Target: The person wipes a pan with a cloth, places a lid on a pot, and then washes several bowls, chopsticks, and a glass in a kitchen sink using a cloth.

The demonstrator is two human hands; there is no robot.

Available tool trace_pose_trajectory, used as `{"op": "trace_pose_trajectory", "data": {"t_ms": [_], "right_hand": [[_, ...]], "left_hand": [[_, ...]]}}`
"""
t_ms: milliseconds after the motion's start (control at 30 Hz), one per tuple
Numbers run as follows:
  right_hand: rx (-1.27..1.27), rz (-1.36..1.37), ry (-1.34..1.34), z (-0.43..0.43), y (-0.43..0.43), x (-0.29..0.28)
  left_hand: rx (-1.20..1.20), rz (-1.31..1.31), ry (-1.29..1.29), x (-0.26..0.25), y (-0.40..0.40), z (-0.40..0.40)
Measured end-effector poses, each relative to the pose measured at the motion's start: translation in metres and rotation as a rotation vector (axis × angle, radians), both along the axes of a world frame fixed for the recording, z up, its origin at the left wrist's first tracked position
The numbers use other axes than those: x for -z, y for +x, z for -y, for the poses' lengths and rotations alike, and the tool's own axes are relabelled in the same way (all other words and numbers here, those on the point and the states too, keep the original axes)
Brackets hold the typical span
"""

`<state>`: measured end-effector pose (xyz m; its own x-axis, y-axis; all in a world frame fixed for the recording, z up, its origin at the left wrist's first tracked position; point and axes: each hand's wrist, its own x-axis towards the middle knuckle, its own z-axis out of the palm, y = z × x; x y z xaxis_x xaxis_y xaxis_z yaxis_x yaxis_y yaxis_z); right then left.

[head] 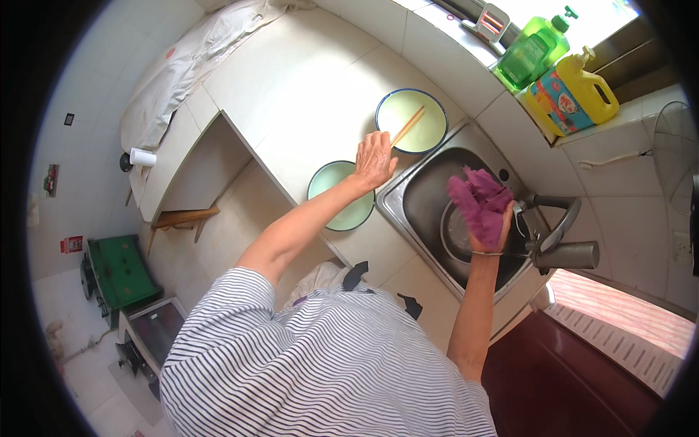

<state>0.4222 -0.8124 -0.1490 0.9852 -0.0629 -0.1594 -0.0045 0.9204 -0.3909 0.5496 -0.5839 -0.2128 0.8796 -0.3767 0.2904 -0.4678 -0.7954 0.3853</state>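
Note:
My right hand holds a crumpled purple cloth over the stainless steel sink. The cloth covers most of the fingers. Inside the sink, below the cloth, sits a round metal basin or pan, partly hidden. My left hand is above the counter, between two bowls with dark rims. A pair of wooden chopsticks leans in the farther, pale bowl. Their near ends meet the fingers, and whether these grip them cannot be made out. Under my left wrist is the nearer, light green bowl.
A grey faucet rises at the sink's right side. On the window ledge stand a green pump bottle and a yellow jug. A brush hangs on the tiled wall beside a wire fan guard. A white cloth cover lies far left.

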Motion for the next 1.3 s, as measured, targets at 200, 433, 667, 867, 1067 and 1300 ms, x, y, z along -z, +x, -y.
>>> {"op": "trace_pose_trajectory", "data": {"t_ms": [200, 433, 667, 867, 1067, 1300], "right_hand": [[-0.039, -0.044, 0.018, -0.031, 0.01, 0.01], [-0.036, -0.09, -0.003, -0.053, 0.032, 0.037], [0.1, -0.285, -0.45, -0.084, 0.048, 0.062], [0.218, -0.088, -0.199, 0.006, 0.065, 0.101], [0.401, -0.057, -0.316, 0.024, 0.051, 0.069], [0.537, -0.19, -0.182, -0.005, 0.031, 0.013]], "left_hand": [[-0.103, -0.49, 0.338, 0.05, 0.033, 0.009], [0.052, -0.561, -0.081, 0.006, -0.002, 0.005], [0.303, -0.646, -0.501, -0.013, -0.091, 0.028], [0.198, -1.469, -0.81, -0.046, -0.127, 0.012], [0.154, -1.413, -0.762, -0.075, -0.113, -0.056], [0.152, -1.269, -0.989, -0.082, -0.096, -0.05]]}}
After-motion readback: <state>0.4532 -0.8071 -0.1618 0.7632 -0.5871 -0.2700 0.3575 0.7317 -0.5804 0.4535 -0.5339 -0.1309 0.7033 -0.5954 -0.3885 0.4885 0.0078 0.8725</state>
